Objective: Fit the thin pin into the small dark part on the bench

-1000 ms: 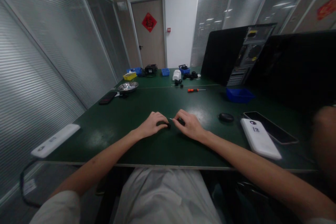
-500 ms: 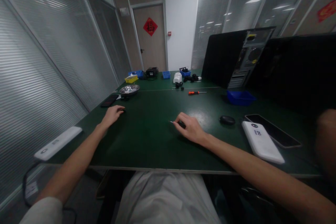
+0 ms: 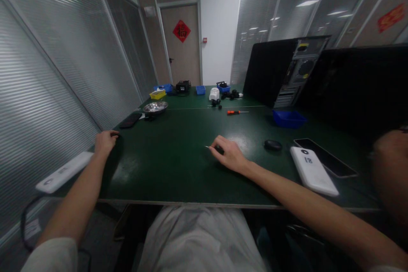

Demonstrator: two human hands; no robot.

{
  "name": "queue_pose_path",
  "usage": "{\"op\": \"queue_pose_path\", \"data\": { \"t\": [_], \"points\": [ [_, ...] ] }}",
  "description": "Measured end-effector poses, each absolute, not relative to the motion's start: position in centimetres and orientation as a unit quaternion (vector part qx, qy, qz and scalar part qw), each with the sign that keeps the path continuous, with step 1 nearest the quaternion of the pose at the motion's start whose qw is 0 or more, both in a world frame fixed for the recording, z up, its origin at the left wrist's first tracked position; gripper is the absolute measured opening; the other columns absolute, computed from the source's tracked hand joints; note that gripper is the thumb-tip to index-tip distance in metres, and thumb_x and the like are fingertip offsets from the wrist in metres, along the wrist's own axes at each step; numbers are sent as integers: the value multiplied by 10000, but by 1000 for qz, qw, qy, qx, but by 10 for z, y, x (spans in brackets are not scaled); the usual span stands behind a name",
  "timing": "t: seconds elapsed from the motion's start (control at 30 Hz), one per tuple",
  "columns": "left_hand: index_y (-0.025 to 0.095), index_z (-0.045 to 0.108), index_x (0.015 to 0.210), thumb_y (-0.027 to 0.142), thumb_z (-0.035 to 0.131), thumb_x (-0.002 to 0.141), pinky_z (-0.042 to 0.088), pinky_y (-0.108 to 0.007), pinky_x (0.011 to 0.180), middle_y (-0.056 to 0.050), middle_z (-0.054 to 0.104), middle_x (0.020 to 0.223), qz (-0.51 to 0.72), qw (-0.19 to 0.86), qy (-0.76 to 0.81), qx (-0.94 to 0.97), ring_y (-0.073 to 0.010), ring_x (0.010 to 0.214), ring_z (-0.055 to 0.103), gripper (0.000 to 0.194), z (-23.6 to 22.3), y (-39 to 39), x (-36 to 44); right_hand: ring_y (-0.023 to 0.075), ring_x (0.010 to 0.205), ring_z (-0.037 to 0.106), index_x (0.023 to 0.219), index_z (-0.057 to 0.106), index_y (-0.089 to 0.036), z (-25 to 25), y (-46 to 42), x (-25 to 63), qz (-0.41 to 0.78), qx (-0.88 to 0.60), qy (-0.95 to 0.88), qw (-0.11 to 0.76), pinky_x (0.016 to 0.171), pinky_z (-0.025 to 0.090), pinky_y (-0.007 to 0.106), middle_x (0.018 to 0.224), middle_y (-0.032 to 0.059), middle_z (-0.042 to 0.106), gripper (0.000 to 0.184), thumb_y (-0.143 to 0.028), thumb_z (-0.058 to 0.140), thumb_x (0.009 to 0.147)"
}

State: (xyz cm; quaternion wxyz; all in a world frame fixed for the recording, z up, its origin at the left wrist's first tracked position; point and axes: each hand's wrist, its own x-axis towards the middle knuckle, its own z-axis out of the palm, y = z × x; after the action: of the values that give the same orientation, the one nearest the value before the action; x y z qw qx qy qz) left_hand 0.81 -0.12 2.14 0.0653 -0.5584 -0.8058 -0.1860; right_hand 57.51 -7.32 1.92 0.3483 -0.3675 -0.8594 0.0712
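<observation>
My right hand (image 3: 231,154) rests near the middle of the green table. Its thumb and forefinger pinch a small thin tool, whose pale narrow tip (image 3: 207,146) points left; the palm hides the rest. At the left edge of the table is my left hand (image 3: 106,143), fingers curled together. Something dark shows at its fingertips, too small to name, and a white oblong device (image 3: 65,173) lies just below it. An orange-handled screwdriver (image 3: 234,112) lies farther back, apart from both hands.
A metal dish (image 3: 155,108) and a dark phone (image 3: 131,120) are at left. Rightward sit a black mouse (image 3: 273,145), a blue tray (image 3: 289,119), a white device (image 3: 314,170) and a computer case (image 3: 282,70). Another person's blurred arm (image 3: 390,165) reaches in at right.
My left hand has moved left across the table to its edge, near the white device. The right hand keeps its pinch in nearly the same place. The view has shifted slightly.
</observation>
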Motion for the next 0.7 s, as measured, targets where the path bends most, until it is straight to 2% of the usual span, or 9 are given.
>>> {"op": "queue_pose_path", "data": {
  "t": [0.43, 0.7],
  "points": [
    [70, 749, 1121, 110, 665, 874, 428, -231, 816, -35, 727, 857, -209, 70, -794, -567, -165, 836, 604, 264, 24, -4, 9, 135, 724, 556, 935, 599, -209, 20, -74, 574, 74, -369, -862, 340, 659, 407, 266, 917, 29, 618, 157, -333, 539, 1010],
    [63, 760, 1120, 156, 656, 891, 425, -255, 859, -90, 740, 972, -187, 98, -794, -570, -189, 895, 601, 268, 16, -1, 2, 136, 729, 556, 946, 602, -207, 22, -75, 574, 75, -365, -863, 340, 659, 403, 267, 921, 29, 620, 153, -331, 541, 1011]
  ]
}}
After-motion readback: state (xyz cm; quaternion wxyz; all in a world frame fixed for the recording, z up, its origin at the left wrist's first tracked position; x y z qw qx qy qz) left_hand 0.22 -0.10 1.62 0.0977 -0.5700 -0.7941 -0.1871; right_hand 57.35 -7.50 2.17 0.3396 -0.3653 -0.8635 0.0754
